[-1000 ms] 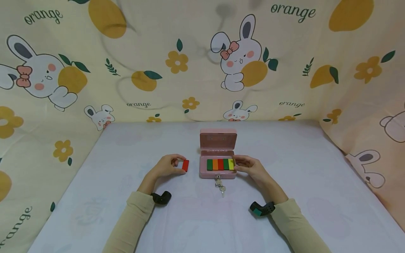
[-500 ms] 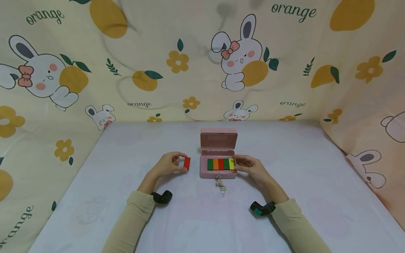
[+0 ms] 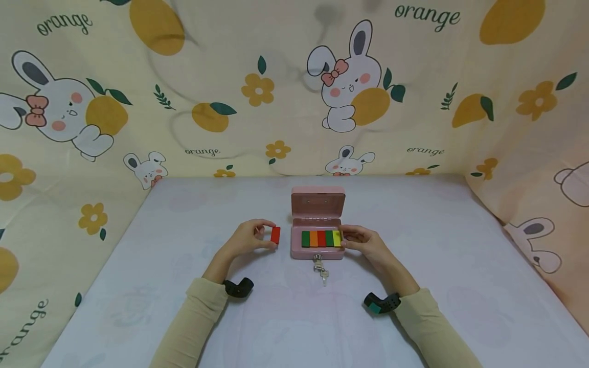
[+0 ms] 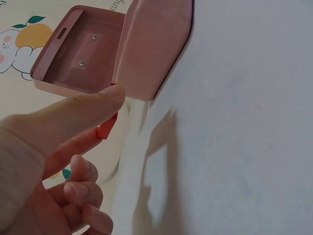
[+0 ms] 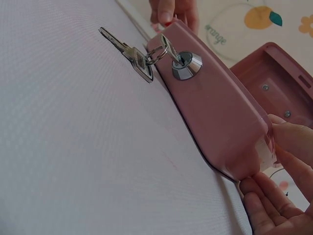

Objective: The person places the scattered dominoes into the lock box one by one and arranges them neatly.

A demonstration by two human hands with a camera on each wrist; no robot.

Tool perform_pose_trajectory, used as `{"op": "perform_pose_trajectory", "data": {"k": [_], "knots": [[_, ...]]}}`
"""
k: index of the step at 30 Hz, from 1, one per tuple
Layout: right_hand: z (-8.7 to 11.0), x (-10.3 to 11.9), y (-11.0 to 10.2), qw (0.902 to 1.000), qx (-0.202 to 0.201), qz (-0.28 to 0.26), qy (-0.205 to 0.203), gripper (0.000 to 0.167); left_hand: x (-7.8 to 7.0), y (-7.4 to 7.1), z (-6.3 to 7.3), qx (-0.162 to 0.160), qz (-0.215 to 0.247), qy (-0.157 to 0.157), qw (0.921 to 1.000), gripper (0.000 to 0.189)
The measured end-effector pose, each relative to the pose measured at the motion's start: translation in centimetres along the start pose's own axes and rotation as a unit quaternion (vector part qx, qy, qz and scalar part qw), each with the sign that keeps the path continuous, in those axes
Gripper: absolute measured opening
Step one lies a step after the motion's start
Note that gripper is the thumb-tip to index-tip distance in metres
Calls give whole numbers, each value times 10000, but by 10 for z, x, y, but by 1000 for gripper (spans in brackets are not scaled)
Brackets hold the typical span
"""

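Note:
My left hand (image 3: 243, 238) pinches a small red block (image 3: 275, 235) between thumb and fingertips, just left of a pink metal cash box (image 3: 301, 254). The block is upright and apart from the box in the head view; the thumb hides most of it in the left wrist view. Inside the box lies a row of several coloured blocks (image 3: 321, 239), green, orange, red, green and yellow from left to right. My right hand (image 3: 368, 245) grips the right side of the box, its fingertips on the rim and side wall (image 5: 244, 164). The hinged lid (image 3: 317, 203) stands raised.
A key sits in the chrome lock (image 5: 187, 66) at the box front, and a second key (image 5: 122, 49) hangs from its ring. White cloth (image 3: 285, 327) covers the table. A printed curtain (image 3: 276, 102) closes off the back and sides.
My left hand has lifted slightly and moved right towards the box, carrying the red block. The right hand and the box have stayed in place.

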State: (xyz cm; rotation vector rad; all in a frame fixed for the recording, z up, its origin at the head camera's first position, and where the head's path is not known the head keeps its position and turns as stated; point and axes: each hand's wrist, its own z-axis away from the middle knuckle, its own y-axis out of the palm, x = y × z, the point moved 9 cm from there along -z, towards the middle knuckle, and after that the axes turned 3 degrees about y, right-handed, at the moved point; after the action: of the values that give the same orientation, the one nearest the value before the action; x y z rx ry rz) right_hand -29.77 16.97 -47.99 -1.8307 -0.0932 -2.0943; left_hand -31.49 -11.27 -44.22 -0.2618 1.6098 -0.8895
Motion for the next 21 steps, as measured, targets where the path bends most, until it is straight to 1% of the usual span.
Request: {"op": "perform_pose_trajectory", "data": {"k": [3,15,21], "knots": [[1,2,0,10000,24,-30,-54,56,-1,0,0,-30,0,8,10000,49],[1,2,1,10000,-22,68,3,55,-9,1,-2,-117,-13,76,9999,50],[1,2,1,10000,-31,79,-39,54,-12,2,-4,-114,29,45,9999,50]]}}
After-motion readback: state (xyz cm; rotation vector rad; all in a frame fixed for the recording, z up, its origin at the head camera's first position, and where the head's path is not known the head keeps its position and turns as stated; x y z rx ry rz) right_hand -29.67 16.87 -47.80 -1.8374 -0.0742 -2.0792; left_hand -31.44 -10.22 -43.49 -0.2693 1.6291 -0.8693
